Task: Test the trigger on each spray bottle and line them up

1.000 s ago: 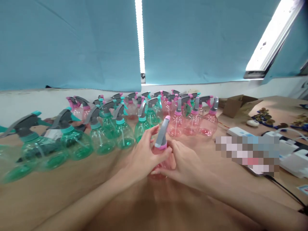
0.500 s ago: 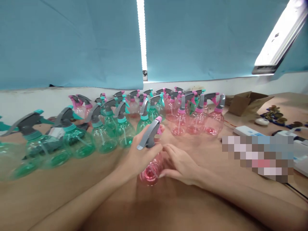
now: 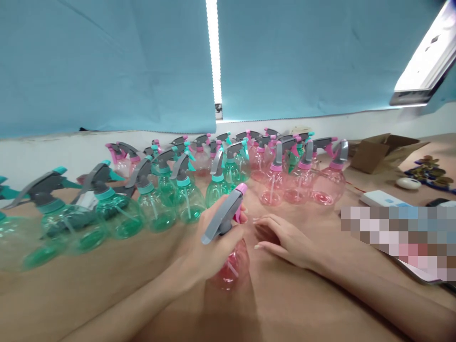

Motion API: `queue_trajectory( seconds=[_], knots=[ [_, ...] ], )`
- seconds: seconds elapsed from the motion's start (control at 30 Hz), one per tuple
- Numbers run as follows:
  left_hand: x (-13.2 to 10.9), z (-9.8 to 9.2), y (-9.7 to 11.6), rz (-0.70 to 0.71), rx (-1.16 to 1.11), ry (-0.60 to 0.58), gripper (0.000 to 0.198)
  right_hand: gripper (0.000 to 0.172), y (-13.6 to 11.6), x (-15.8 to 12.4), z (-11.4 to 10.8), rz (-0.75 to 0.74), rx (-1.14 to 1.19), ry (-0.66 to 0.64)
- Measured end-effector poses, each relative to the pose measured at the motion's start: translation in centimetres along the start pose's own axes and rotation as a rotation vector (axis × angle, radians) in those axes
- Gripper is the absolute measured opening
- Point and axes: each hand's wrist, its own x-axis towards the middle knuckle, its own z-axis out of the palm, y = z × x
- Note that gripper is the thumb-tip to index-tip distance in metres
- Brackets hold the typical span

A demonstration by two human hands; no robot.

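Observation:
My left hand is wrapped round the neck of a pink spray bottle with a grey and pink trigger head. The bottle is in front of me, its round body showing below my fingers. To its right, my right hand rests low over the table, fingers curved and apart, holding nothing and not touching the bottle. A green spray bottle stands upright beyond my left hand in a row of several like it. Past my right hand stands a pink spray bottle beside two others.
More pink and green spray bottles crowd the back along the wall. An open cardboard box lies at the right. Near it are a white mouse, brass-coloured round pieces and a white box-like device. A blurred-out patch covers part of the right side.
My right hand has come away from the held bottle and moved to the right. My left hand keeps its grip, with the bottle slightly lower and nearer. The view has shifted a little left.

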Motion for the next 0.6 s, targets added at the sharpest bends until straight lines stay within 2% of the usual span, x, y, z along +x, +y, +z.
queue_trajectory(
  seconds=[0.2, 0.3, 0.43, 0.6],
  knots=[
    [0.3, 0.0, -0.3, -0.018, 0.074, -0.002, 0.008, 0.033, 0.3, -0.1, 0.1, 0.039, -0.023, -0.019],
    [0.6, -0.3, -0.5, -0.026, 0.099, -0.035, 0.017, 0.036, 0.7, -0.1, 0.2, 0.051, -0.063, -0.025],
    [0.7, -0.8, -0.2, -0.016, 0.039, -0.135, 0.033, 0.040, 1.1, -0.2, 0.3, 0.081, -0.106, -0.025],
    [0.6, -1.1, 0.3, -0.014, -0.019, -0.194, 0.032, 0.042, 1.2, -0.3, 0.3, 0.087, -0.117, -0.041]
  ],
)
